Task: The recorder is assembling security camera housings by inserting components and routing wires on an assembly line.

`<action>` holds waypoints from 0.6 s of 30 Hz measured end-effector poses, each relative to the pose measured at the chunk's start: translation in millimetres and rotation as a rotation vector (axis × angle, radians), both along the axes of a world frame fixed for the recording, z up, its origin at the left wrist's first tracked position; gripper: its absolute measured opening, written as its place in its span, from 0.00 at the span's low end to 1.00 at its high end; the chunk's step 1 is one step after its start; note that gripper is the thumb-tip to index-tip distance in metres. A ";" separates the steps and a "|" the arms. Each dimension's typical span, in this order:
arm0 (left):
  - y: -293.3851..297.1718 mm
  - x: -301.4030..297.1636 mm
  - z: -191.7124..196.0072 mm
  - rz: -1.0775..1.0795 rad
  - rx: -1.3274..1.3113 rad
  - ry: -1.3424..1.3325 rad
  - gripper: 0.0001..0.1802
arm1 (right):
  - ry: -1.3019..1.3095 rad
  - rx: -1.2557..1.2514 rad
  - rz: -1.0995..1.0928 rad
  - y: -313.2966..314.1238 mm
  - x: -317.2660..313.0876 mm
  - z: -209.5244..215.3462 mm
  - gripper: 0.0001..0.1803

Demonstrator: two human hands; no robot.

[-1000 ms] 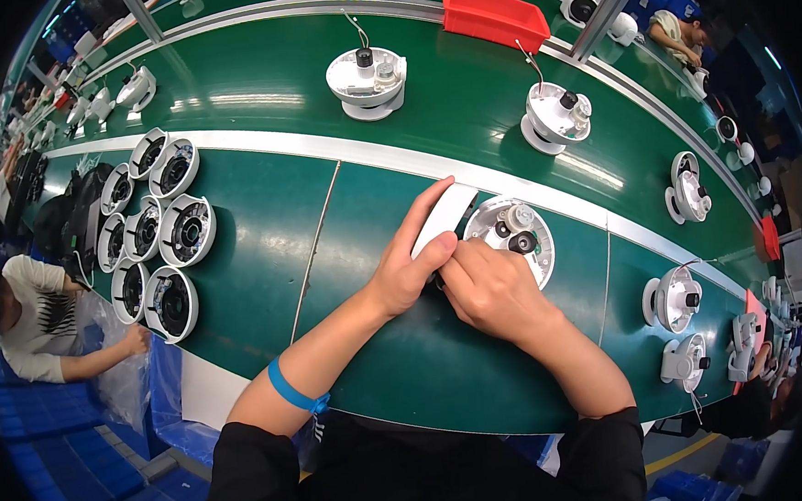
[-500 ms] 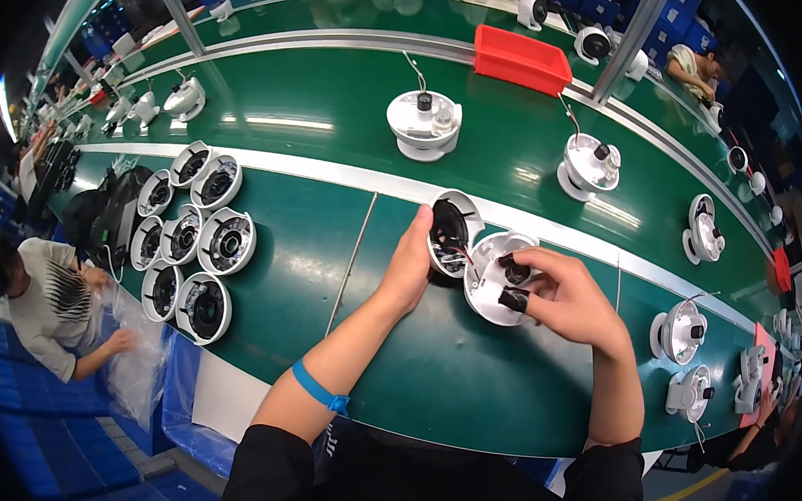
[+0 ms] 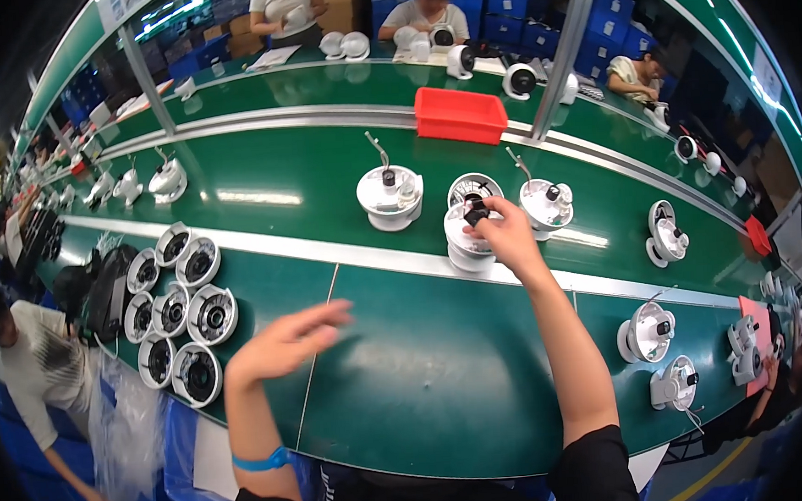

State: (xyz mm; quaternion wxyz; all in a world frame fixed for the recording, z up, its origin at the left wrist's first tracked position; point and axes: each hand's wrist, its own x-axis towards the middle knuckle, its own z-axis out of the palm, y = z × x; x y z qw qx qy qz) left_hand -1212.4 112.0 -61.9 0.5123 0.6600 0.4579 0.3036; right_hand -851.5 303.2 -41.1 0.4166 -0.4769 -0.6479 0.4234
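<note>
My right hand (image 3: 501, 234) reaches out over the green conveyor belt (image 3: 286, 179) and grips the black part on top of a white dome camera assembly (image 3: 464, 237), which rests at the belt's near edge. A round white ring piece (image 3: 473, 189) stands just behind it. My left hand (image 3: 283, 342) hovers open and blurred over the green worktable (image 3: 428, 387), heading left toward a cluster of several round white housings (image 3: 184, 300). It holds nothing. A blue band is on my left wrist.
Two other white assemblies (image 3: 390, 196) (image 3: 545, 203) ride the belt beside mine. A red bin (image 3: 461, 115) sits further back. More white units (image 3: 649, 332) lie at the right. A person (image 3: 31, 365) crouches at the lower left by a plastic bag; others work across the line.
Both hands were on the assembly over the worktable. My right hand has carried it forward onto the belt, and my left hand has let go and swung left.
</note>
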 end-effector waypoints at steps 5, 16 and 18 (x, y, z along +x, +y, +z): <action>-54.8 -105.6 -28.3 0.833 0.146 1.122 0.37 | 0.516 -0.073 0.092 0.4 -2.0 40.2 0.28; -26.2 -61.8 -37.2 0.692 0.460 0.684 0.22 | -0.102 0.244 -0.489 -14.2 71.6 27.5 0.19; -19.2 -39.8 -32.2 0.613 0.533 0.567 0.19 | -0.299 0.279 -0.438 -43.6 62.2 40.1 0.15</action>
